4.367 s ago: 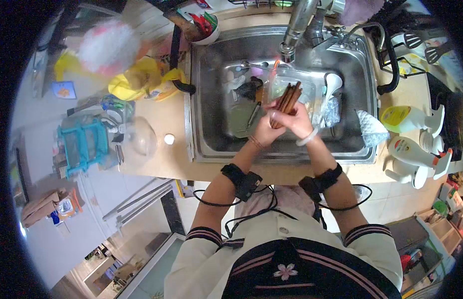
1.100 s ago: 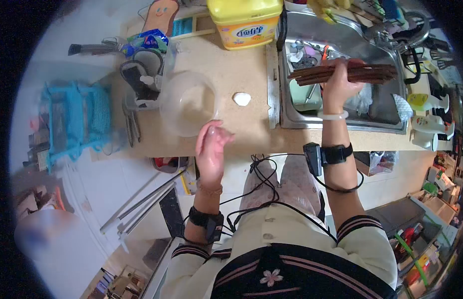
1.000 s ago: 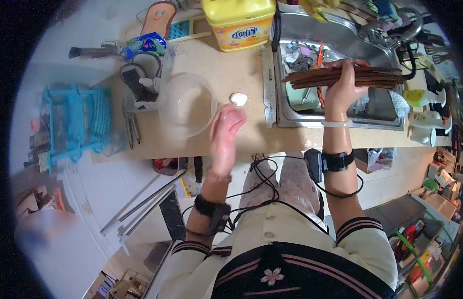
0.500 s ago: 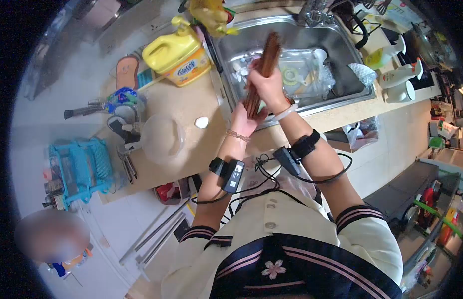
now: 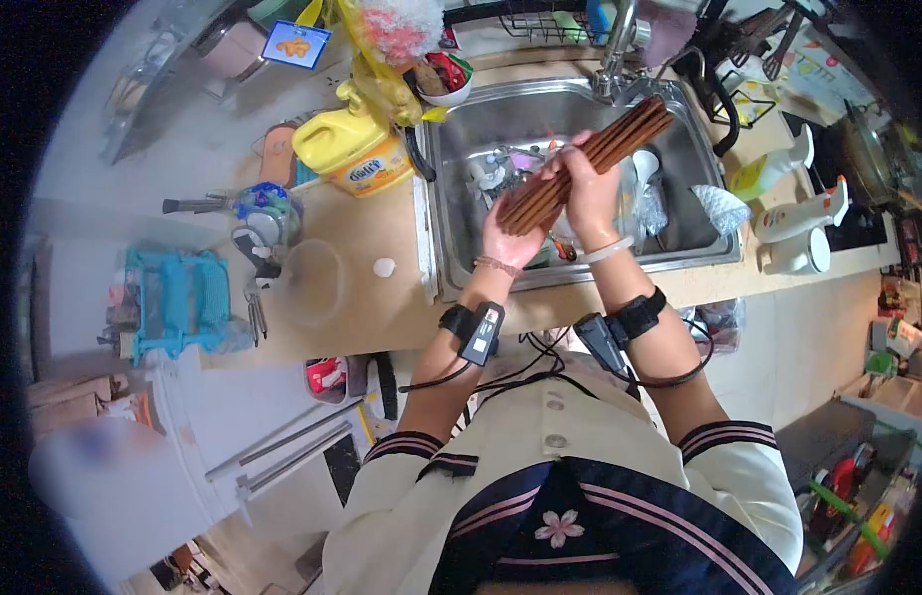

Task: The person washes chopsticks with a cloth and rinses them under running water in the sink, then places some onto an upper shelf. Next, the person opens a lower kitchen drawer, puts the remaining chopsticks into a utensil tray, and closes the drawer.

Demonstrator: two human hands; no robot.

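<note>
A bundle of brown wooden chopsticks slants over the sink, its far ends up toward the tap. My right hand grips it around the middle, the thumb lying along the top. At the lower end, my left hand cups the chopsticks from below, its fingers partly hidden behind them. Beneath the hands, the sink holds a clear plastic tray, a white spoon and several small utensils, partly covered by my hands and the bundle.
A yellow detergent jug stands left of the sink. On the counter lie a small white piece and a translucent round container. Spray bottles and a white cup stand right. The tap rises behind the sink.
The chopsticks have swung from nearly upright to a slant toward the right, and both hands have moved slightly with them. The head view has shifted, showing more behind the sink.
</note>
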